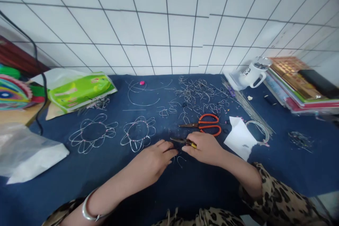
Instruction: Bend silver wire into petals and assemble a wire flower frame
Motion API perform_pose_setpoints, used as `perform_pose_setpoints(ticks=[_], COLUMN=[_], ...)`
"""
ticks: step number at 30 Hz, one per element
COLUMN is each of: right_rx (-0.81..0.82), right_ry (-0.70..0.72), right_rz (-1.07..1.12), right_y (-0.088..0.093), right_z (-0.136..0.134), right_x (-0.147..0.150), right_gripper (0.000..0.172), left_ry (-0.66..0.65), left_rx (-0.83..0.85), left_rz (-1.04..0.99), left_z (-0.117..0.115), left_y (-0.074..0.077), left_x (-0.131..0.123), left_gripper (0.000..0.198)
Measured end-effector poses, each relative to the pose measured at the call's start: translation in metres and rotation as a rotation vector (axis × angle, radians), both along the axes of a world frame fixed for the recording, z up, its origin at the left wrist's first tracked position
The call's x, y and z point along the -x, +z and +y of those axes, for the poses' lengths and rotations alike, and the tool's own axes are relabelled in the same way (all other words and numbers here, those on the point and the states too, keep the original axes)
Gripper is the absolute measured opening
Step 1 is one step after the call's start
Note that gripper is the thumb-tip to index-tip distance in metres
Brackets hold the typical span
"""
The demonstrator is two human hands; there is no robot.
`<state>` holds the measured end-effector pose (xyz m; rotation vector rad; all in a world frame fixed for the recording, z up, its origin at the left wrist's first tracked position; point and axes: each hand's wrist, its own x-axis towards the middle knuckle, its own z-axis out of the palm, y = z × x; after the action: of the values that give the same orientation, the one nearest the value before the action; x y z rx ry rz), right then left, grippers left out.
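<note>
My right hand (205, 148) is closed around yellow-handled pliers (180, 140), whose dark jaws point left. Just left of it, my left hand (159, 157) has its fingers drawn together in a pinch; what they hold is hidden. A short bent wire (180, 161) shows just below the fingertips. Behind the pliers lie orange-handled scissors (210, 123). To the left, two flower-shaped wire rings with small pink beads rest on the dark blue cloth: the nearer wire flower (137, 134) and the farther wire flower (92, 132).
Tangled wire pieces (198, 90) spread behind the scissors. On the right are white paper (239, 137), a wire coil (261, 127), straight wires (254, 111), a white mug (254, 74) and stacked books (304, 84). A green packet (82, 90) and plastic bag (29, 152) lie left.
</note>
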<state>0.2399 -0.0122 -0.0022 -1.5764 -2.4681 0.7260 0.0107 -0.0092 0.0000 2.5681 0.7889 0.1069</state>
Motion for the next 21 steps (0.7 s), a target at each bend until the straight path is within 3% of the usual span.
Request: perform_pose_setpoints(ticks=[6,15,18,21], right_rx=[-0.013,-0.029,-0.05,-0.082], right_ry=[-0.009,-0.051,-0.102,-0.129], right_rz=[0.006,0.027,0.076,0.148], right_y=[-0.001,0.002,-0.003,-0.011], right_z=[-0.002,-0.001,-0.003,-0.006], right_x=[-0.001,-0.001,-0.001,-0.001], right_gripper=[0.033,0.031,0.028,0.024], left_ry=[0.072,0.027,-0.014,-0.118], left_rx=[0.026,0.083,0.095,0.095], left_rz=[-0.055,0.019,0.01,-0.011], left_z=[0.001,-0.006,-0.005,-0.002], left_y=[-0.003,-0.003,0.005,0.025], left_x=[-0.003,-0.01,-0.008,-0.004], left_gripper=[0.04,0.032,0.035,0.04])
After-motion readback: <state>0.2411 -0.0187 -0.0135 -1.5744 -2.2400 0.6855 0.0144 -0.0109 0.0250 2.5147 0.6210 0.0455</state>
